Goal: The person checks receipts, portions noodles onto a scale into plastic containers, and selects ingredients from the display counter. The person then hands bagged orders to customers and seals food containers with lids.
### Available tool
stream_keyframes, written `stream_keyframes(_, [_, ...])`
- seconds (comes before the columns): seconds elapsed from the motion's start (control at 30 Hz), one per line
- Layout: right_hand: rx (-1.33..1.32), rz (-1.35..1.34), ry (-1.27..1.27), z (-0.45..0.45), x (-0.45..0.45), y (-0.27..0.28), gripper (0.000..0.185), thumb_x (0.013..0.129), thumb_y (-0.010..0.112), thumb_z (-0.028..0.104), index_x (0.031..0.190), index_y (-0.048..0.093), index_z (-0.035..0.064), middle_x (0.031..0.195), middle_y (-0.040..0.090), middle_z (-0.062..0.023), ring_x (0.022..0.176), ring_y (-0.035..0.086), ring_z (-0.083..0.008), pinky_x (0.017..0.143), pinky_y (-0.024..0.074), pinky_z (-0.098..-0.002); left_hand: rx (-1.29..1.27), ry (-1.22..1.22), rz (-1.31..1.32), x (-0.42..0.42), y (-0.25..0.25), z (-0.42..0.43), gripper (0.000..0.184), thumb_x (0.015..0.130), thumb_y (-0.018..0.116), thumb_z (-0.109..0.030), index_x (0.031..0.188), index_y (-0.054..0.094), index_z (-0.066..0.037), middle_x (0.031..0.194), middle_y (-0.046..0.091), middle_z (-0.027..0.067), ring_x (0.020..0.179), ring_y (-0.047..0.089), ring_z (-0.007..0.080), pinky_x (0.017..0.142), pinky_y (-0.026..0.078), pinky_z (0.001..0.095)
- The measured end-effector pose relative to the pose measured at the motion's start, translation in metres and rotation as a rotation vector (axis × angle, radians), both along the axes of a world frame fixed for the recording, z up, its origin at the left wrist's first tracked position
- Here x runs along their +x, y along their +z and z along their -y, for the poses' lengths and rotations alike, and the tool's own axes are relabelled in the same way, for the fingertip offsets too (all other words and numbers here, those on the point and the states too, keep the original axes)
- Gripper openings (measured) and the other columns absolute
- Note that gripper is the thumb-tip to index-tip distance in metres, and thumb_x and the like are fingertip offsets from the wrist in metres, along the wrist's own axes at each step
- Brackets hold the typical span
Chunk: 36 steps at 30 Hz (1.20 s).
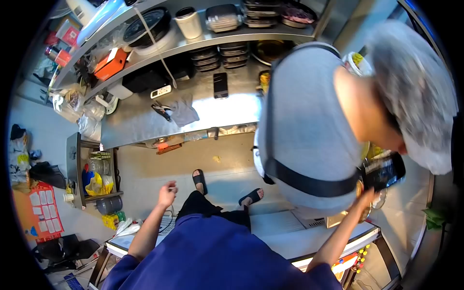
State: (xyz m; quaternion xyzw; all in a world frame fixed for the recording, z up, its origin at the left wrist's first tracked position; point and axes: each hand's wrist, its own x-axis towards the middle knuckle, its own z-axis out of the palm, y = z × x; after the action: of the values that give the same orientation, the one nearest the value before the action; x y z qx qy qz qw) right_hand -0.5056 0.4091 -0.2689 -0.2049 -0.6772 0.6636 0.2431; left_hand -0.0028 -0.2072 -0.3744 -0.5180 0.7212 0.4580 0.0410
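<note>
phone in right hand, long axis slanting up rightward

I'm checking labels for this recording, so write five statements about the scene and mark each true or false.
1. A phone lies on the steel counter. True.
2. The left hand holds the white remote. False: the remote lies on the counter, and no object shows in that hand.
3. The right hand is by a dark-screened device. True.
4. The orange box is on the floor. False: it sits on the shelf.
5. A grey cloth lies on the counter. True.
</note>
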Motion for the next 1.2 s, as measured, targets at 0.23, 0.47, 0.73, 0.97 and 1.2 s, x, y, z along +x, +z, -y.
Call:
stream_keyframes(0.23, [-0.302, 0.260, -0.177, 0.064, 0.349, -0.018, 0.009, 0.081, 0.046, 0.005, 0.072, 0.047, 0.0042, 0.081, 0.051, -0.0085, 0.077, 0.052, -0.0217, 0.067, 0.0487, -0.0319, 0.056, -0.510, -0.068, -0.084, -0.053, 0.114, 0.033, 0.086, 0.061, -0.010, 0.118, 0.061, -0.005, 0.108, 0.065, 0.0144, 0.085, 0.066, 0.0320, 0.078, 0.054, 0.0398])
stream_keyframes(0.47, [-0.820, 1.033, 0.195, 0.323, 0.458, -0.017, 0.022, 0.076, 0.051, -0.002, 0.098, 0.052, 0.0005, 0.079, 0.054, -0.0117, 0.056, 0.057, -0.0247, 0.055, 0.0569, -0.0334, -0.733, -0.631, -0.031, -0.281, -0.041, 0.242, 0.034, 0.090, 0.057, -0.016, 0.123, 0.059, -0.006, 0.127, 0.047, 0.0201, 0.114, 0.050, 0.0375, 0.090, 0.051, 0.0448])
stream_keyframes(0.73, [-0.121, 0.662, 0.797, 0.608, 0.203, -0.131, 0.037, 0.084, 0.050, 0.007, 0.119, 0.054, -0.0053, 0.091, 0.064, -0.0135, 0.063, 0.064, -0.0208, 0.051, 0.0548, -0.0335, -0.697, -0.651, -0.105, -0.284, -0.098, 0.306, 0.025, 0.087, 0.052, -0.007, 0.104, 0.070, -0.004, 0.129, 0.049, 0.0242, 0.117, 0.051, 0.0399, 0.097, 0.046, 0.0437])
stream_keyframes(0.97, [0.984, 0.620, 0.862, 0.687, 0.120, -0.108, 0.076, 0.076, 0.072, 0.054, 0.118, 0.059, -0.0074, 0.095, 0.068, -0.0273, 0.092, 0.068, -0.0384, 0.090, 0.0504, -0.0437, -0.468, -0.700, -0.419, -0.192, 0.013, 0.285, 0.038, 0.081, 0.056, -0.002, 0.118, 0.062, -0.002, 0.125, 0.052, 0.0262, 0.112, 0.053, 0.0436, 0.097, 0.045, 0.0454])
stream_keyframes(1.2, [-0.465, 0.209, 0.661, 0.751, -0.128, 0.066, 0.038, 0.095, 0.057, 0.028, 0.112, 0.052, -0.0050, 0.102, 0.061, -0.0190, 0.077, 0.067, -0.0254, 0.065, 0.0593, -0.0334, -0.114, -0.242, -0.232, -0.088, 0.031, 0.231, 0.028, 0.084, 0.063, -0.003, 0.111, 0.066, 0.001, 0.103, 0.067, 0.0163, 0.081, 0.069, 0.0242, 0.070, 0.056, 0.0333])
